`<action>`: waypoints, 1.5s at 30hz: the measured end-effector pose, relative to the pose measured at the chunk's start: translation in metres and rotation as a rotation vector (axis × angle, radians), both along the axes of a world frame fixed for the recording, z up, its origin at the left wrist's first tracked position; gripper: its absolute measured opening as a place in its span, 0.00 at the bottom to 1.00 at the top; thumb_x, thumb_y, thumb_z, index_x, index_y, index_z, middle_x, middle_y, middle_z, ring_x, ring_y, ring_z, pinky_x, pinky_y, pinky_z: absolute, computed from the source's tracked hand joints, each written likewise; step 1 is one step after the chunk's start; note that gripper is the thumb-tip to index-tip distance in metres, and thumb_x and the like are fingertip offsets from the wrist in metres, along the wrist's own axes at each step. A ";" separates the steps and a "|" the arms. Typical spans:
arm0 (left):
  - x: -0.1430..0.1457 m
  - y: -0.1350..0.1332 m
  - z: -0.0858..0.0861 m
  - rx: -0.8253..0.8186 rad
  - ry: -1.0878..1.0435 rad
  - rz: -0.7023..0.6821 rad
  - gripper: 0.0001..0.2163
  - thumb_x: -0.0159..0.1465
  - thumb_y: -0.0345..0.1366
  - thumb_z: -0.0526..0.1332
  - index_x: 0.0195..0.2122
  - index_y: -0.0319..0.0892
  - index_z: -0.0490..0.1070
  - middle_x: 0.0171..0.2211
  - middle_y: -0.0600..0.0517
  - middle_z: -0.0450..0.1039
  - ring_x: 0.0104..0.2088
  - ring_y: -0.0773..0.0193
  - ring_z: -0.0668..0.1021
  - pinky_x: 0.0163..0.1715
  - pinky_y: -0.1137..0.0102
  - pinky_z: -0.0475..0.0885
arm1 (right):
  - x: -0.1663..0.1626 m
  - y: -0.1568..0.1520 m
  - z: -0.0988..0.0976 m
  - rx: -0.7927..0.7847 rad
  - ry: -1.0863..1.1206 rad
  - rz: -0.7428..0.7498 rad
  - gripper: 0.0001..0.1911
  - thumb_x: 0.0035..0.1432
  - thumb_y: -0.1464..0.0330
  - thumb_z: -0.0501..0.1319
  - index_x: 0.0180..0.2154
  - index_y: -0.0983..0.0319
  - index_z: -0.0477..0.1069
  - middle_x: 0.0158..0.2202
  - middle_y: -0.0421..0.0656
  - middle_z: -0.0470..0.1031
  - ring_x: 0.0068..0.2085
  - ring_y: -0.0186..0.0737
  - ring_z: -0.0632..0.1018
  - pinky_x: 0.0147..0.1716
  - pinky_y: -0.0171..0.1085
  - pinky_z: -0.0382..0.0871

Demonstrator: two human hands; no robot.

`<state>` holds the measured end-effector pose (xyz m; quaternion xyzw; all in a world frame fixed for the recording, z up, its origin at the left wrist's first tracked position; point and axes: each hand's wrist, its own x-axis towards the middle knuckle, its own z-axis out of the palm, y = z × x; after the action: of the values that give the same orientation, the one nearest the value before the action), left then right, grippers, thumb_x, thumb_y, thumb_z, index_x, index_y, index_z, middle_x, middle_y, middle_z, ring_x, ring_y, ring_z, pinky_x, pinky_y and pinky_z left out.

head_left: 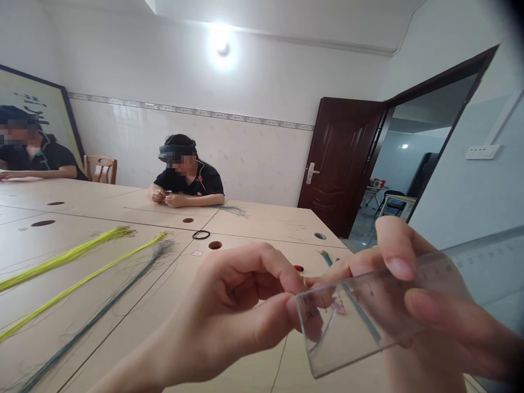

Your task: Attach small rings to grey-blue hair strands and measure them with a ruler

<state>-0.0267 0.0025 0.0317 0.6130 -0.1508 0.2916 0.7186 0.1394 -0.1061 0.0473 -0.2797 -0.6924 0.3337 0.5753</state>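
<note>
My left hand [241, 305] is raised near the camera, thumb and fingers pinched together on a tiny item at the zero end of a clear plastic ruler [368, 316]; what it pinches is too small to name. My right hand [413, 295] grips the ruler, thumb on top and fingers along its upper edge and behind it. A thin dark strand [360, 311] runs behind the ruler along its scale. Both hands hover above the beige table [254, 224].
Two yellow-green wire bundles [77, 251] and a dark grey-green bundle [102, 311] lie on the left of the table. A black ring [201, 234], a small tag [197, 252] and cable holes are mid-table. Two other people sit at the far side. An open brown door [339, 164] is at the right.
</note>
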 end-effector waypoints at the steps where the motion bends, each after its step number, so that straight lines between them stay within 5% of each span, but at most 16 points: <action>1: 0.000 0.000 0.000 -0.008 -0.001 -0.007 0.04 0.63 0.26 0.61 0.31 0.38 0.71 0.30 0.54 0.75 0.30 0.74 0.78 0.34 0.81 0.74 | 0.000 0.000 0.000 -0.005 -0.003 0.008 0.04 0.59 0.62 0.54 0.35 0.52 0.58 0.16 0.32 0.50 0.26 0.39 0.72 0.34 0.46 0.72; 25: 0.001 -0.001 -0.001 -0.003 -0.027 -0.053 0.04 0.63 0.26 0.60 0.31 0.36 0.71 0.30 0.54 0.75 0.31 0.74 0.78 0.35 0.82 0.73 | 0.003 -0.002 -0.001 -0.050 0.014 0.066 0.03 0.60 0.63 0.55 0.36 0.51 0.60 0.16 0.33 0.51 0.27 0.39 0.73 0.35 0.43 0.72; 28: 0.001 0.000 -0.001 0.004 -0.022 0.014 0.03 0.63 0.28 0.61 0.31 0.37 0.72 0.29 0.54 0.75 0.31 0.74 0.78 0.37 0.81 0.74 | 0.006 -0.001 -0.003 -0.051 0.039 0.050 0.02 0.61 0.64 0.55 0.37 0.51 0.65 0.16 0.36 0.57 0.36 0.44 0.76 0.38 0.46 0.72; 32: 0.000 0.008 0.001 0.002 -0.055 0.303 0.04 0.63 0.31 0.62 0.31 0.41 0.73 0.27 0.57 0.76 0.30 0.74 0.77 0.34 0.83 0.73 | 0.012 0.007 -0.002 0.013 0.097 -0.010 0.20 0.64 0.57 0.49 0.34 0.57 0.76 0.22 0.43 0.70 0.32 0.42 0.77 0.34 0.43 0.73; 35: -0.001 0.014 0.003 -0.049 -0.121 0.450 0.06 0.64 0.31 0.61 0.29 0.42 0.73 0.26 0.58 0.75 0.28 0.75 0.76 0.32 0.85 0.73 | 0.017 0.026 -0.004 -0.249 0.012 -0.211 0.30 0.62 0.49 0.49 0.27 0.62 0.78 0.25 0.45 0.75 0.26 0.37 0.77 0.27 0.36 0.73; 39: -0.002 0.016 0.003 -0.054 -0.129 0.423 0.05 0.64 0.32 0.61 0.30 0.43 0.73 0.26 0.58 0.75 0.28 0.75 0.76 0.33 0.85 0.73 | 0.023 0.061 -0.017 -0.665 -0.262 -0.386 0.25 0.54 0.49 0.60 0.28 0.67 0.76 0.20 0.46 0.76 0.22 0.37 0.78 0.22 0.32 0.73; 45: -0.004 0.015 0.004 -0.061 -0.106 0.442 0.05 0.63 0.34 0.63 0.29 0.44 0.73 0.26 0.59 0.73 0.28 0.76 0.76 0.31 0.85 0.72 | 0.015 0.091 -0.039 -0.623 -0.187 -0.388 0.19 0.55 0.56 0.62 0.23 0.65 0.69 0.15 0.42 0.73 0.16 0.35 0.75 0.19 0.31 0.72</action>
<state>-0.0307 0.0173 0.0353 0.5931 -0.0413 0.4781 0.6465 0.1541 -0.0150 0.0084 -0.5966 -0.5413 0.3861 0.4494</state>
